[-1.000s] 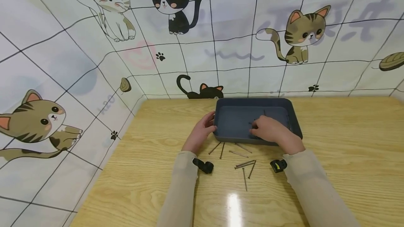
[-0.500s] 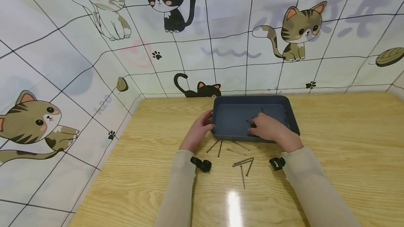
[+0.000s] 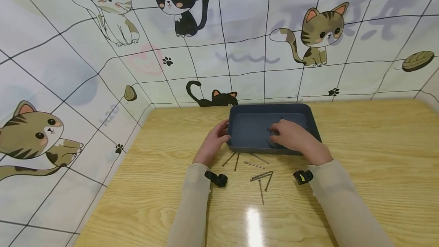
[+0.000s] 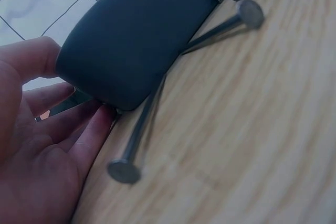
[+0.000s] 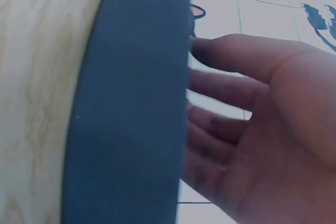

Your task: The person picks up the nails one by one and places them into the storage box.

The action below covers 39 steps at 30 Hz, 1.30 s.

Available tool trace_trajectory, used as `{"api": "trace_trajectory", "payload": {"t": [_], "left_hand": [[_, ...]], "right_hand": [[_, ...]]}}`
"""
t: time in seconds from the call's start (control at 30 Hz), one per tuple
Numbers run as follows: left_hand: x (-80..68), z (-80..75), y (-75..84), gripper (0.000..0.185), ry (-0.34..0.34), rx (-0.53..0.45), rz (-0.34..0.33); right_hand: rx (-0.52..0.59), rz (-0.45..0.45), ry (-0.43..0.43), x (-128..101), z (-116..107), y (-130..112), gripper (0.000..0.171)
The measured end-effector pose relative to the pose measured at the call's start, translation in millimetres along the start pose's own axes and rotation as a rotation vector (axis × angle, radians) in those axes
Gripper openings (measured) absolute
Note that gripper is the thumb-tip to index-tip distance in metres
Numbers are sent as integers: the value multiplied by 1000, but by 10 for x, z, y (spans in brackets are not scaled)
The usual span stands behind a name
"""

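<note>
Bracing the dark tray near the surface's far edge with left hand, fingers relaxed; right hand reaching inside, grip unclear. Loose nails probably handling stiff, light, slippery; pinching mid-shaft.

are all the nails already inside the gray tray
No, several nails lie loose on the wooden table in front of the gray tray, outside it.
</note>
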<state>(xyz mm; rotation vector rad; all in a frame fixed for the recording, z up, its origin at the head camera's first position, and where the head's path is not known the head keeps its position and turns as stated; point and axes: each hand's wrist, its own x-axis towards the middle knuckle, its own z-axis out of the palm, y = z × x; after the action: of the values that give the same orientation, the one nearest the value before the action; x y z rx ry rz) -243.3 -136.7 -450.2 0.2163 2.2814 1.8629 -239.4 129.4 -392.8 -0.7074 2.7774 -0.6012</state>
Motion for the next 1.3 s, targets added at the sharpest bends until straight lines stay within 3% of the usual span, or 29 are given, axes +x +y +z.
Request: {"api": "trace_trajectory", "payload": {"t": [0.2, 0.4, 0.57, 0.77, 0.97, 1.3], "left_hand": [[79, -33, -141, 57, 16, 27, 12], [74, -62, -156, 57, 23, 43, 20], [54, -67, -106, 57, 6, 29, 27], [-14, -48, 68, 58, -20, 5, 25], [-35, 2, 84, 58, -36, -2, 22], [84, -13, -148, 57, 21, 33, 25]], "right_hand": [[30, -81, 10, -32, -65, -92, 32], [114, -140, -75, -62, -105, -212, 27], [124, -192, -178, -95, -100, -317, 26], [71, -240, -212, -120, -73, -452, 26], [16, -237, -228, -183, -16, -521, 26], [-49, -177, -245, -227, 67, -560, 32]]}}
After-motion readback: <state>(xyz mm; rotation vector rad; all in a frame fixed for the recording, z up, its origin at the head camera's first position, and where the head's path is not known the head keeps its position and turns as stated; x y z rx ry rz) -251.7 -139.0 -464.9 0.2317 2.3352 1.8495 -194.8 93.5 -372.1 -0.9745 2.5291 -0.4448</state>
